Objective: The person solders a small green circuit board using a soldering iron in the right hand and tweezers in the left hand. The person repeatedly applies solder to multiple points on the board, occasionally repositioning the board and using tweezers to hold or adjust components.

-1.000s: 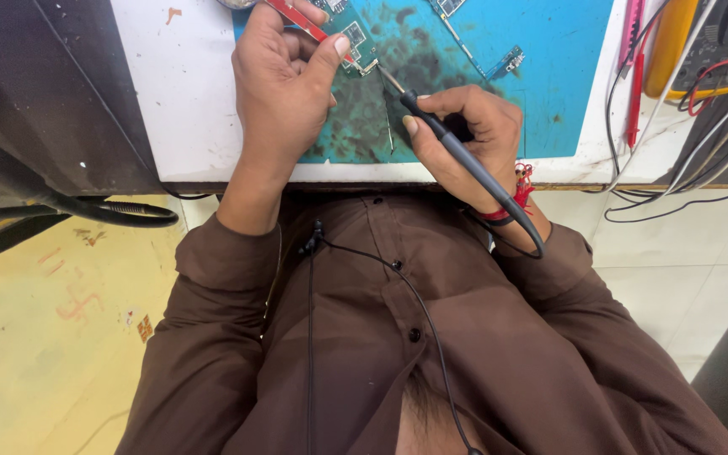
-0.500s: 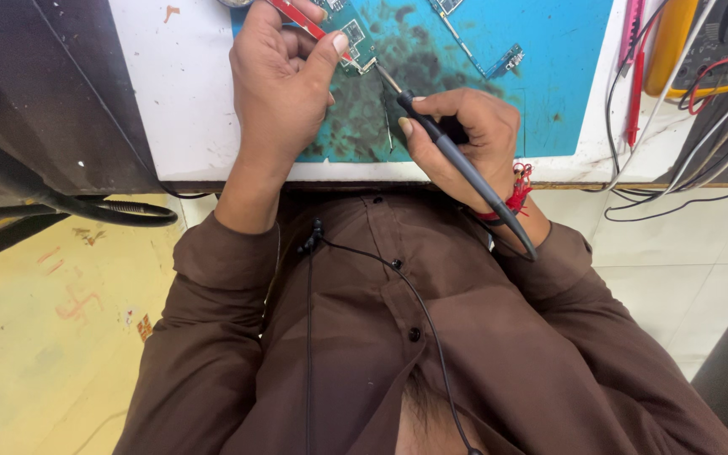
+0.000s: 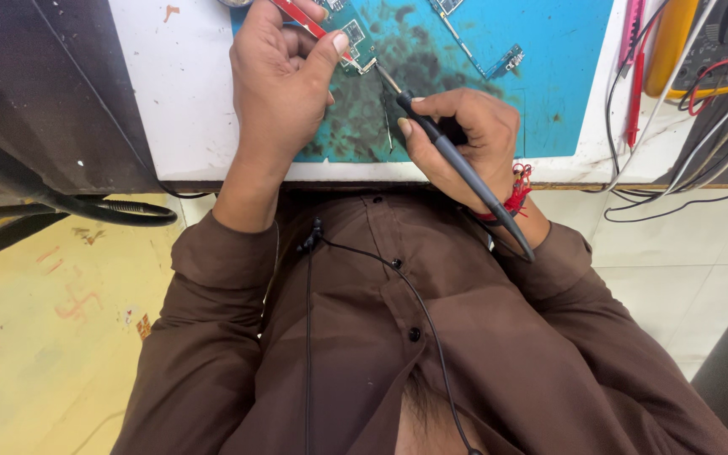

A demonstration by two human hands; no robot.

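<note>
At the top centre of the frame my left hand [image 3: 278,80] was closed around red-handled tweezers [image 3: 297,14], its thumb pressing a small green circuit board [image 3: 350,32] onto the blue mat [image 3: 541,76] on the white desk [image 3: 170,93]. Just right of it, my right hand [image 3: 465,139] gripped a dark soldering iron [image 3: 457,164] like a pen, its tip touching the board's lower edge.

I see no packages, labels or signs around my bench, and no lit screen. The nearest thing to one is the yellow-cased meter [image 3: 722,42] at the far right edge of the table, dark-faced, its display not visible from where I look.
</note>
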